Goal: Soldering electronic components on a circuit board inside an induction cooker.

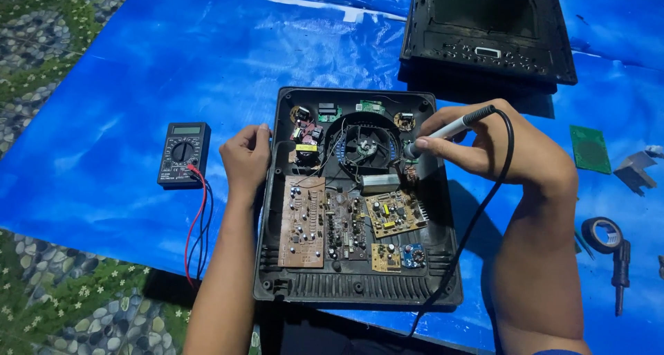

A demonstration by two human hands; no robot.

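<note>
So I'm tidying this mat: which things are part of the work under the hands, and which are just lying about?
In use:
black open plastic appliance case
brown circuit boards inside it
grey soldering iron, in right hand
left hand, on the case's edge

Lying about:
black multimeter
black top cover
green board
black tape roll
screwdriver

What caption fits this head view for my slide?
Right hand holds a soldering iron over an opened appliance; left hand steadies its edge.
</note>
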